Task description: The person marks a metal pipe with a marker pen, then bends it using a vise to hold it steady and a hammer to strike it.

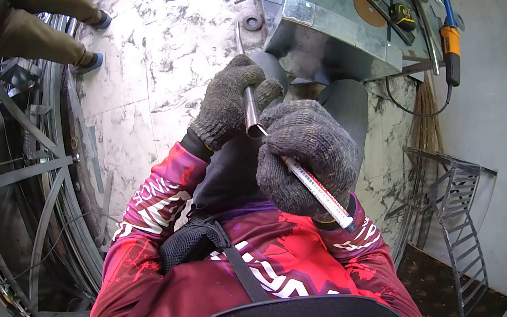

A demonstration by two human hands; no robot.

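Note:
My left hand [227, 103], in a dark grey knitted glove, is closed round a slim metal tube [251, 111]. One end of the tube points up and away past the glove, and its open end faces my right hand. My right hand [309, 157], gloved the same way, grips a white marker [321, 195] with red print. The marker's thin tip shows beside the tube's open end; whether they touch I cannot tell. Its dark rear end points down to the right. Both hands are above my lap.
Ahead stands a sheet-metal box [337, 36] by a workbench with a tape measure [402, 17], a cutting disc [368, 10] and an orange-and-blue power tool [451, 50]. A person's legs [52, 17] are at left, near metal strips [30, 118]. A metal rack [464, 216] stands right.

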